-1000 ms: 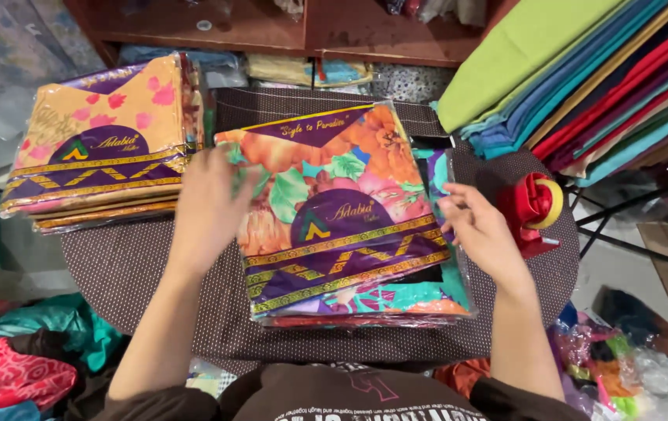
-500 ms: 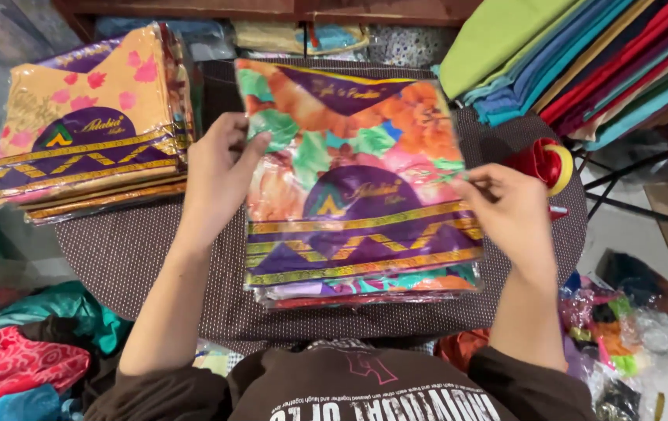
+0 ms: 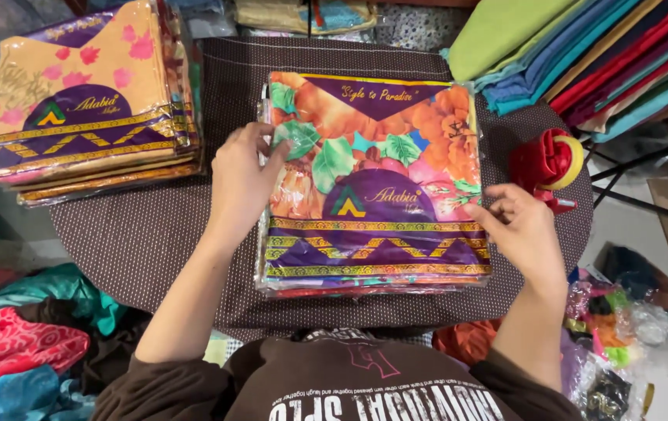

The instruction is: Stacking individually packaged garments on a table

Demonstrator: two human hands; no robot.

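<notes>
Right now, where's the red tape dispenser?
In the head view the red tape dispenser sits on the table's right edge, just above the right hand, right of the floral packet stack, below the folded fabrics.

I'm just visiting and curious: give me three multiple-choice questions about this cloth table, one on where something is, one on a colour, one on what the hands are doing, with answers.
1. Where does the red tape dispenser lie?
A. to the right of the middle stack
B. on top of the left stack
C. on the floor

2. What colour is the band across the lower part of the top packet?
A. white
B. purple with gold trim
C. black

3. How do the hands meet the middle stack of packets?
A. both lifted clear of it
B. one at each side edge
C. both flat on its centre

Answers: 1 A, it rests on the dotted brown table just past the stack's right edge. 2 B, purple with gold zigzag lines. 3 B, the left hand touches the left edge, the right hand the right edge.
</notes>
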